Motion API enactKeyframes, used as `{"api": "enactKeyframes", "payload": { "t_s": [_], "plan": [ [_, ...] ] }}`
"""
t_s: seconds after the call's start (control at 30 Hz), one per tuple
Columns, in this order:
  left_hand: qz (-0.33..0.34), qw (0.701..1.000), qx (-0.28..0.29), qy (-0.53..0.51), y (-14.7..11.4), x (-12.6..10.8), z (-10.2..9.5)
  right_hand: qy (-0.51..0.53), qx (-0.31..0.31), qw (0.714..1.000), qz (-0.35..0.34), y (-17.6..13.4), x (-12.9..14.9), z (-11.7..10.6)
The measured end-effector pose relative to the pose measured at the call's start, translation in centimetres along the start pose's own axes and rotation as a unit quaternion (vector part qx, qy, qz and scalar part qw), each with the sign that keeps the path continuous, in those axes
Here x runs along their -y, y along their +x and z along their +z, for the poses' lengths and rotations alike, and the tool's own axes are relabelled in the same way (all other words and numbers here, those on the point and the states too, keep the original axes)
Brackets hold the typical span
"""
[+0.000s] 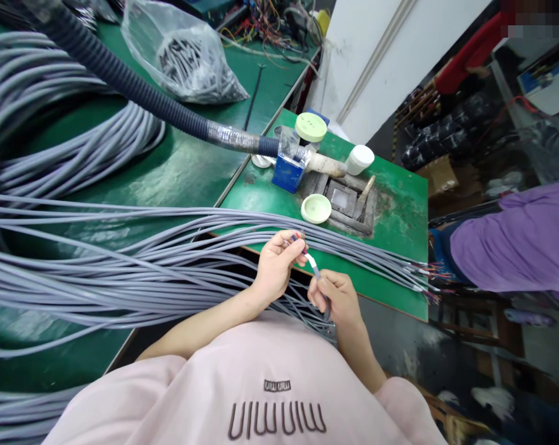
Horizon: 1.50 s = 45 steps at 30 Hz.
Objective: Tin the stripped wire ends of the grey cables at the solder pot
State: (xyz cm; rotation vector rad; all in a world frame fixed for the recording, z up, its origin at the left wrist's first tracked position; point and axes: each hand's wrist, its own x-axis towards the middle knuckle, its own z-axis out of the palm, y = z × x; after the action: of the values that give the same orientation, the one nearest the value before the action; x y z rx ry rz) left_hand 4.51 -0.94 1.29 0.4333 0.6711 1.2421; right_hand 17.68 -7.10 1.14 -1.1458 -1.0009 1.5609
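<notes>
A grey cable with a white band near its end is held between my two hands. My left hand pinches the thin coloured wires that come out of the cable's end. Just below, my right hand is closed around the grey jacket. Many more grey cables run from the left, some passing under my hands. Beyond my hands a bundle of cable ends lies across the green table, their coloured wires fanned out at the right edge.
A ribbed hose reaches over the table toward a blue box. Near it are a square pot set in a stained frame, a pale green lid and a white jar. A person in a purple top is at the right.
</notes>
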Motion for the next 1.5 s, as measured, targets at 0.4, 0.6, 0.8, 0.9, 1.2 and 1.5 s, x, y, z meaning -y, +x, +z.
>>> {"api": "enactKeyframes", "payload": {
  "t_s": [0.4,0.6,0.8,0.9,1.2,1.5],
  "plan": [
    [0.073,0.996,0.047,0.037,-0.2,0.5,-0.5,0.041,-0.019,0.999,-0.004,0.2,0.0,0.1],
    [0.298,0.931,0.073,0.199,0.1,0.9,-1.1,-0.011,-0.044,0.999,-0.021,0.3,-0.1,0.1],
    [0.204,0.963,0.064,0.163,0.2,1.1,-0.8,-0.351,-0.146,0.898,-0.222,0.4,0.5,0.1],
    [0.193,0.963,0.061,0.177,0.0,1.0,-0.7,-0.480,-0.109,0.823,-0.284,1.0,1.0,-0.1],
    [0.353,0.879,0.082,0.310,0.2,1.2,-1.9,-0.514,-0.079,0.805,-0.287,1.8,1.6,-0.1],
    [0.342,0.884,0.103,0.300,0.0,1.6,-2.1,-0.530,-0.077,0.797,-0.280,1.9,1.5,-0.8]
  ]
}}
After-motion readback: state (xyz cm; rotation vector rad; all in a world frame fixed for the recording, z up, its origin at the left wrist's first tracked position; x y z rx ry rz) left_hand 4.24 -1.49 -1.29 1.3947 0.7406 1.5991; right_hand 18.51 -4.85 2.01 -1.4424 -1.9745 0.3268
